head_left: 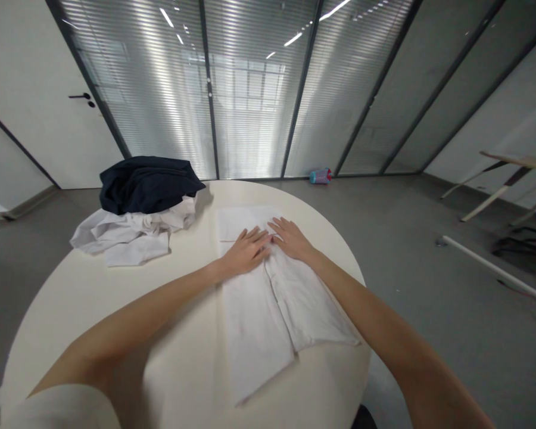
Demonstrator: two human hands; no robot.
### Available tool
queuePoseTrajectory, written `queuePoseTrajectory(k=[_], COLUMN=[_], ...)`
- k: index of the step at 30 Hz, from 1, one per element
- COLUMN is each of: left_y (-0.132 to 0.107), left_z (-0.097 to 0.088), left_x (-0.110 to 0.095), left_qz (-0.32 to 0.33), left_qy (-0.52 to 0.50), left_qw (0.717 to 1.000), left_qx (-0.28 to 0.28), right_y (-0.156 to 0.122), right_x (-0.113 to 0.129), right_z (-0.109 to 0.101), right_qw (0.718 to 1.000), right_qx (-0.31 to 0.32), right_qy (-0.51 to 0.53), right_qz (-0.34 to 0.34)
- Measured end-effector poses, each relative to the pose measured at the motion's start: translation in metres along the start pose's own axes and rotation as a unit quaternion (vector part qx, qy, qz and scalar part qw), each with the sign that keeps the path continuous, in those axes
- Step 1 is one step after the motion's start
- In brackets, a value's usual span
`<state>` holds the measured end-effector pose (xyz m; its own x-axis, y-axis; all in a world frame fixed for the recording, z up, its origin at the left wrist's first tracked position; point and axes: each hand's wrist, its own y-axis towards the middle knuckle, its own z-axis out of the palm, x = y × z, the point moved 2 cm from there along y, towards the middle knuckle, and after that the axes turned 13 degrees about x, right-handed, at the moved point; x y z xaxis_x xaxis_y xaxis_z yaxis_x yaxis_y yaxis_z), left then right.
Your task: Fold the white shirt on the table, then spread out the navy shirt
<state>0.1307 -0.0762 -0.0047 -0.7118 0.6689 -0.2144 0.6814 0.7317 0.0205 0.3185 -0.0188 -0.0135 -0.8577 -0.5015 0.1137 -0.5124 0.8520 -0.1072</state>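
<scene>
A white garment (pixel 268 310) lies folded lengthwise on the round white table (pixel 116 298), stretching from the near edge toward the far side. My left hand (pixel 246 249) rests flat on its upper middle, fingers stretched out. My right hand (pixel 290 237) lies flat right beside it, fingers spread, the two hands nearly touching. Neither hand holds anything.
A heap of crumpled white clothes (pixel 129 235) with a dark navy garment (pixel 147 183) on top sits at the table's far left. A blue and pink bottle (pixel 320 176) lies on the grey floor by the glass wall. Table legs and a white bar (pixel 495 268) stand at right.
</scene>
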Motion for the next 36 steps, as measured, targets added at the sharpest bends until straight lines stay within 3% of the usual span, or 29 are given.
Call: queuePoseTrajectory(k=[3, 7, 11, 14, 18, 23, 27, 29, 32, 34, 36], left_y=[-0.04, -0.105, -0.145, -0.15, -0.148, -0.155, -0.161, -0.162, -0.161, -0.16, -0.16], left_z=[-0.01, -0.033, -0.037, -0.027, -0.018, -0.011, 0.002, 0.002, -0.009, -0.018, -0.022], left_x=[-0.025, -0.051, -0.064, -0.067, -0.067, -0.067, -0.071, -0.071, -0.064, -0.056, -0.051], left_qz=[0.104, 0.265, 0.301, 0.324, 0.36, 0.356, 0.339, 0.325, 0.261, 0.206, 0.212], left_qy=[-0.031, -0.032, -0.033, -0.02, -0.011, 0.045, 0.073, 0.032, -0.114, -0.202, -0.228], left_qw=[0.994, 0.957, 0.943, 0.942, 0.932, 0.932, 0.938, 0.945, 0.958, 0.957, 0.948], left_qx=[0.022, 0.111, 0.136, 0.089, 0.048, 0.042, 0.004, -0.002, 0.024, 0.043, 0.064], right_y=[-0.022, -0.082, -0.149, -0.184, -0.21, -0.222, -0.223, -0.222, -0.217, -0.211, -0.203], right_x=[0.003, 0.004, -0.007, -0.015, -0.017, -0.013, -0.015, -0.017, -0.017, -0.015, -0.011], right_z=[-0.013, -0.025, -0.018, -0.006, 0.001, 0.001, 0.004, 0.005, 0.003, -0.001, -0.006], right_qw=[0.997, 0.99, 0.992, 0.994, 0.993, 0.984, 0.977, 0.975, 0.965, 0.947, 0.923], right_qx=[-0.059, -0.056, -0.044, -0.045, -0.049, -0.029, -0.01, -0.008, -0.025, -0.05, -0.071], right_qy=[-0.006, -0.009, 0.0, 0.022, 0.05, 0.135, 0.178, 0.187, 0.224, 0.284, 0.347], right_qz=[-0.041, -0.132, -0.122, -0.101, -0.096, -0.111, -0.118, -0.123, -0.135, -0.145, -0.149])
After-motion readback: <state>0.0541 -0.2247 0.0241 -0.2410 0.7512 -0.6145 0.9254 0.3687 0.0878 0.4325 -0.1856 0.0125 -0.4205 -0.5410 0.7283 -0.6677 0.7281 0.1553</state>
